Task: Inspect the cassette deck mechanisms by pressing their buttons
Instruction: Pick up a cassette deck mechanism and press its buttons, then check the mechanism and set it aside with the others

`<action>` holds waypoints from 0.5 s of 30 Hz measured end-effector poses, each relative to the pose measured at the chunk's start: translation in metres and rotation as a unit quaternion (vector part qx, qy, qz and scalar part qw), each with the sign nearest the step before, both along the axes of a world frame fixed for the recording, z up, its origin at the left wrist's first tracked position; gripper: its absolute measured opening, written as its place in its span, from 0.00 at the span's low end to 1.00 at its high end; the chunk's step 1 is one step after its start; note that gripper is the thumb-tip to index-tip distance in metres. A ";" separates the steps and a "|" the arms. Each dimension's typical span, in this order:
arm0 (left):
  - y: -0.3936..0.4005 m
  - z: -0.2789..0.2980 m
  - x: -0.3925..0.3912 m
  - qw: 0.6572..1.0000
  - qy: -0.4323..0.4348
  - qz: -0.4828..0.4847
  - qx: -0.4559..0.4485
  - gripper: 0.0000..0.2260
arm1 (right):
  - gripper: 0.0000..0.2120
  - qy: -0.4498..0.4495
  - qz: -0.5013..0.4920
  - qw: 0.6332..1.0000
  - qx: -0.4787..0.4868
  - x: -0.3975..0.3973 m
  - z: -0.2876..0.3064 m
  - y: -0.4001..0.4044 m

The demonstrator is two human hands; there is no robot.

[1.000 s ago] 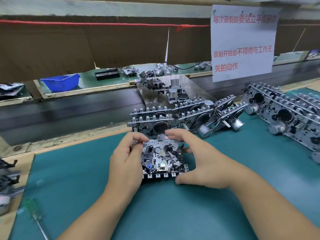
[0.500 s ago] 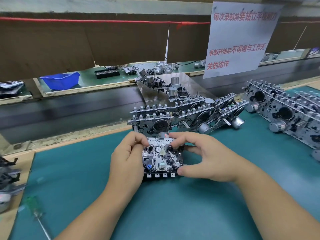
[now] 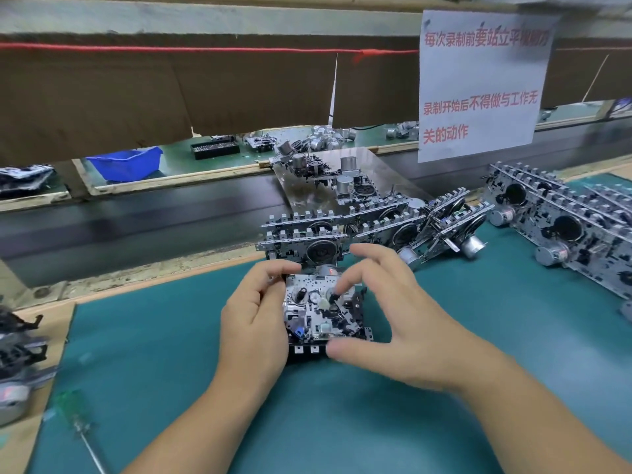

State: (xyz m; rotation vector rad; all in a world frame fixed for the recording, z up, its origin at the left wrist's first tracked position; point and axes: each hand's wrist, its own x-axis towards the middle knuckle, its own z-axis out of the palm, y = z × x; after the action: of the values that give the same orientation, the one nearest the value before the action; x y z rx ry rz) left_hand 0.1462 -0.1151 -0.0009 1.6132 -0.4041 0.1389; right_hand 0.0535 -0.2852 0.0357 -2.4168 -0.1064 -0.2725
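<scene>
The left hand (image 3: 254, 313) grips the small cassette deck mechanism of silver metal and black plastic (image 3: 323, 313) by its left edge, the fingers curled over the far corner and the palm against the side. The right hand (image 3: 386, 323) holds it from the other side: the thumb presses at the near edge, on the row of black buttons (image 3: 307, 350), and one finger bends down onto the top face near a black spindle, while the other fingers are spread and lifted above it. The mechanism lies flat on the teal work mat (image 3: 171, 388), just in front of a row of similar deck mechanisms standing on edge (image 3: 342, 234).

I judge the piece to be light but stiff, because the frame is thin stamped metal. The top carries small gears, springs and levers that look fragile and easy to bend, so it is better to take hold of it at the two side edges of the frame, as now. The edges may be sharp. The buttons probably need a firm push, so the left hand must brace the body against sliding on the mat.
</scene>
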 end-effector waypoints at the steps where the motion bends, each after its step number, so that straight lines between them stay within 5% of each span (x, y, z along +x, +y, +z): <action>1: 0.000 0.000 -0.001 1.000 -0.008 -0.001 0.001 0.14 | 0.16 -0.032 -0.025 0.999 -0.031 -0.001 -0.002 0.009; 4: 0.000 0.000 -0.003 0.999 -0.038 -0.004 0.009 0.16 | 0.16 -0.064 -0.102 0.985 -0.125 0.001 -0.007 0.030; 15: -0.002 -0.001 -0.008 0.993 -0.088 0.007 0.078 0.14 | 0.14 -0.005 -0.181 0.981 -0.075 0.003 -0.006 0.041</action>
State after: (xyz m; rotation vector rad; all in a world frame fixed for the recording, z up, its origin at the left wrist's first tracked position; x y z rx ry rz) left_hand 0.1380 -0.1170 -0.0023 1.7644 -0.5513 0.2675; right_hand 0.0565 -0.2439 0.0292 -2.5757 0.3243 -0.4548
